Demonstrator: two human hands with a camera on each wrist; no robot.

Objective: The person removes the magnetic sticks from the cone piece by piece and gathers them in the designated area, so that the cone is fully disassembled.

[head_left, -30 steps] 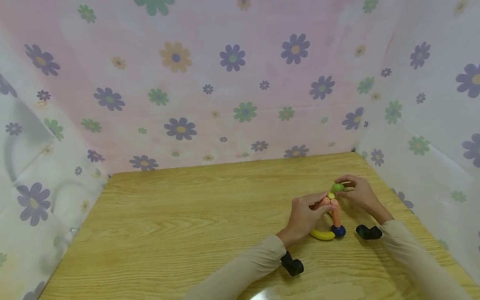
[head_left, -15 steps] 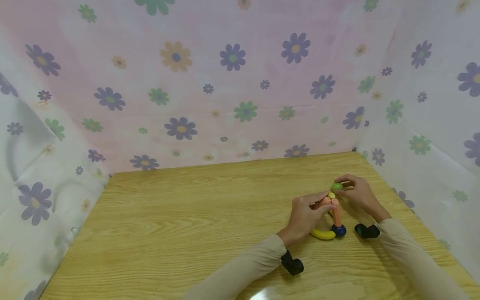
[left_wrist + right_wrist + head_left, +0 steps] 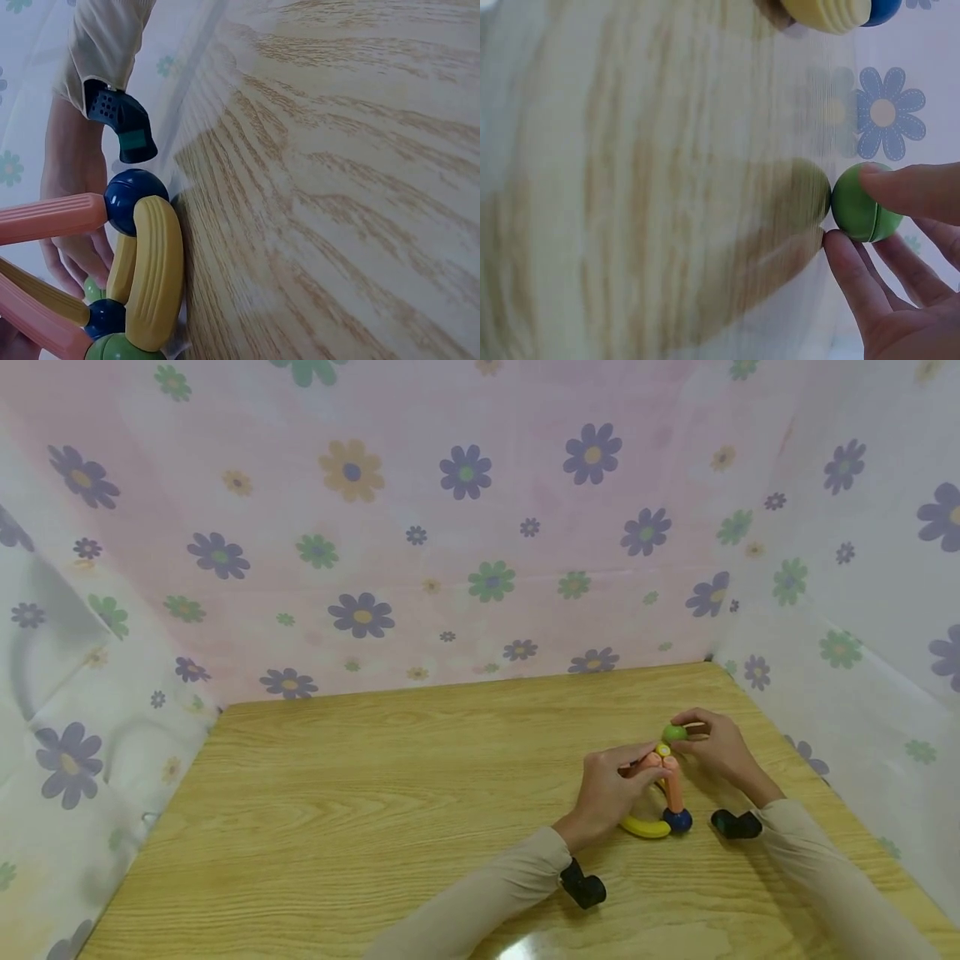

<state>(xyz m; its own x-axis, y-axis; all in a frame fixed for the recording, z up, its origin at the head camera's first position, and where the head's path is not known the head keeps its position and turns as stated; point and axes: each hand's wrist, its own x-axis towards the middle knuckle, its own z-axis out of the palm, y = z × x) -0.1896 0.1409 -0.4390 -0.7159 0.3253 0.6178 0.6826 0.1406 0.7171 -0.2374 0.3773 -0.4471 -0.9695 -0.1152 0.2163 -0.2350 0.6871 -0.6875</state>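
My left hand (image 3: 609,792) pinches the upper ends of orange magnetic rods (image 3: 674,787) between thumb and fingers. The rods lean together at the top, beside the pale-centred end of a yellow rod (image 3: 663,750). They belong to a frame with a dark blue ball (image 3: 136,201) and a curved yellow rod (image 3: 157,274) at its base. Another blue ball (image 3: 105,319) and a green ball (image 3: 124,349) join rods lower in the left wrist view. My right hand (image 3: 718,750) pinches a separate green ball (image 3: 866,204) just behind the frame's top; in its wrist view the ball is right at the tabletop.
The frame stands on a wood-grain table (image 3: 360,810), toward its right side. Flower-printed sheets (image 3: 420,527) rise behind the table and on both sides. A black wrist camera (image 3: 583,887) sits at the left cuff, another black wrist camera (image 3: 737,824) at the right.
The green ball in my right hand has shifted slightly left, nearer the yellow rod's end. My left hand keeps its grip on the orange rods in the same place.
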